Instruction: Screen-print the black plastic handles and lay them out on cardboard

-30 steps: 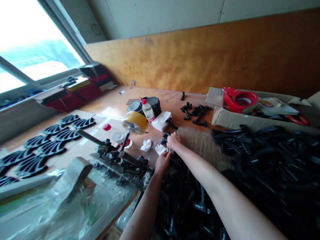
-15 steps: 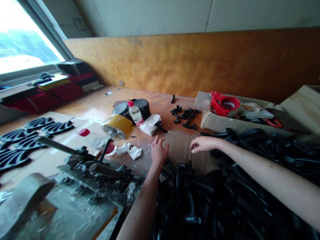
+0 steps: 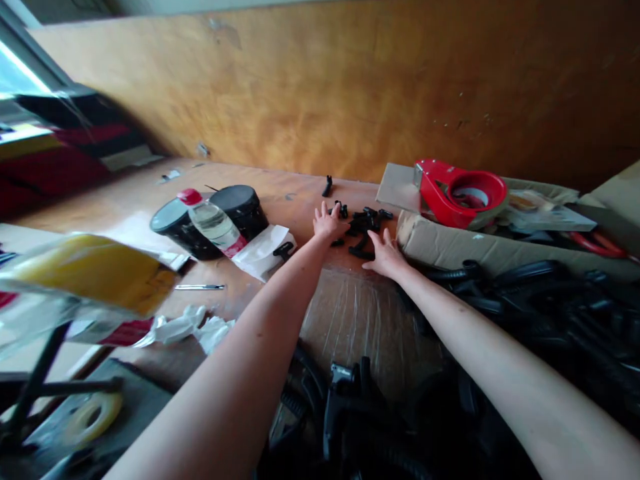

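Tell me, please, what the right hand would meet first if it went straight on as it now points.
The right hand would most likely meet the small black pieces just ahead of it, though depth is hard to judge.

wooden bench (image 3: 296,205); on it: small black parts (image 3: 369,216); 2 dark tubs (image 3: 243,205); clear bottle (image 3: 214,223); white paper (image 3: 260,255); cardboard box (image 3: 450,248)

No text can be read — the label (image 3: 234,246) on the bottle (image 3: 211,219) and the dark marks on the yellow roll (image 3: 90,270) are blurred, the pale marks on the red dispenser (image 3: 441,193) too small.
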### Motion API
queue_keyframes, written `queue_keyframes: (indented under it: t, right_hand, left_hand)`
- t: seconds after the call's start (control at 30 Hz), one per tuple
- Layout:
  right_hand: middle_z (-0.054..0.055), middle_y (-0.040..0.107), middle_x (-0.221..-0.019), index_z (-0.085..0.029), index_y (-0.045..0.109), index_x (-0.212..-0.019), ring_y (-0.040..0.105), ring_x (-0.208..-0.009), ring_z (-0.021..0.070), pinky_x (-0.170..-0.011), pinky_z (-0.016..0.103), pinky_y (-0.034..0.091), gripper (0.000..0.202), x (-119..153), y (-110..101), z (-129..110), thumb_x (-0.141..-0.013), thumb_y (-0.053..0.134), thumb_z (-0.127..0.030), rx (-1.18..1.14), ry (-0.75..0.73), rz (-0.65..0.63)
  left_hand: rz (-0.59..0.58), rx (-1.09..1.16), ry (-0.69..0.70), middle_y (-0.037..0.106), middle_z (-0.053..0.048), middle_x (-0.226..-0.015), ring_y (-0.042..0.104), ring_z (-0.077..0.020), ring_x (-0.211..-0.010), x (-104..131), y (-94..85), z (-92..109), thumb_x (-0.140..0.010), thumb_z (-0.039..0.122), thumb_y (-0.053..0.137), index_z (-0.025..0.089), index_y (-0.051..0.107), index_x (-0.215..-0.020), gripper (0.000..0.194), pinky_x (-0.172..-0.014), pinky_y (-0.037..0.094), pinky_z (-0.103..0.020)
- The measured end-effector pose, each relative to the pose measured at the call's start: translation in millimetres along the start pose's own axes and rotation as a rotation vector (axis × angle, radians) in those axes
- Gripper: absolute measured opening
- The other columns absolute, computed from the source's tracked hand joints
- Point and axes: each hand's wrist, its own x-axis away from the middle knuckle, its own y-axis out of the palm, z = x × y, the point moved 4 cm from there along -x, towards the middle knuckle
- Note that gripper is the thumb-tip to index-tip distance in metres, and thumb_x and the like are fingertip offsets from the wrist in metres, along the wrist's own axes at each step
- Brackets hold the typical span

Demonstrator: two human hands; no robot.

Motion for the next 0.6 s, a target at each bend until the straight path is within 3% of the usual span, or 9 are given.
queue_keyframes:
  t: [0.17, 0.23, 0.33, 0.4, 0.6]
  right_hand:
    - [0.014, -0.014, -0.159, -0.034, 0.014, -0.152, 0.006, -0.143, 0.0494, -0.11, 0.062, 0.024, 0.117, -48, 8, 1, -0.059, 0.083, -0.053, -0.063, -0.033, 0.038]
    - [0.013, -0.012, -0.159, -0.034, 0.012, -0.152, 0.006, -0.143, 0.0498, -0.107, 0.065, 0.025, 0.113, -72, 6, 3, -0.063, 0.074, -0.067, -0.112, -0.019, 0.078]
    - [0.016, -0.003, -0.159, -0.031, 0.009, -0.153, 0.013, -0.141, 0.0484, -0.104, 0.066, 0.027, 0.096, -104, 1, 6, -0.078, 0.047, -0.077, -0.137, 0.022, 0.17]
    - [0.015, 0.004, -0.158, -0.03, 0.011, -0.153, 0.02, -0.14, 0.0471, -0.103, 0.067, 0.027, 0.089, -120, 2, 5, -0.082, 0.039, -0.077, -0.074, 0.032, 0.157]
    - [0.017, 0.039, -0.142, -0.027, 0.019, -0.15, 0.035, -0.13, 0.0417, -0.101, 0.063, 0.031, 0.086, -128, 7, -6, -0.082, 0.051, -0.067, 0.141, -0.121, 0.041]
  left_hand:
    - [-0.074, 0.025, -0.049, 0.011, -0.007, -0.163, 0.005, -0.0408, -0.147, -38, 20.0, -19, -0.07, 0.071, 0.059, 0.036, 0.028, -0.15, 0.092, -0.114, 0.017, -0.058]
    - [-0.087, 0.042, -0.03, 0.015, -0.008, -0.161, 0.009, -0.0416, -0.146, -47, 28.5, -26, -0.071, 0.074, 0.055, 0.036, 0.027, -0.15, 0.092, -0.114, 0.016, -0.058]
    - [-0.109, 0.015, 0.063, 0.026, -0.009, -0.155, 0.024, -0.0392, -0.141, -56, 37.8, -29, -0.074, 0.071, 0.055, 0.035, 0.026, -0.151, 0.089, -0.113, 0.02, -0.054]
    - [-0.125, -0.029, 0.14, 0.032, -0.009, -0.15, 0.03, -0.0381, -0.137, -56, 40.9, -26, -0.073, 0.067, 0.061, 0.035, 0.027, -0.151, 0.09, -0.112, 0.024, -0.052]
    - [-0.145, -0.13, 0.253, 0.048, -0.01, -0.135, 0.044, -0.0376, -0.125, -34, 35.2, -14, -0.06, 0.044, 0.081, 0.034, 0.033, -0.148, 0.1, -0.105, 0.035, -0.049]
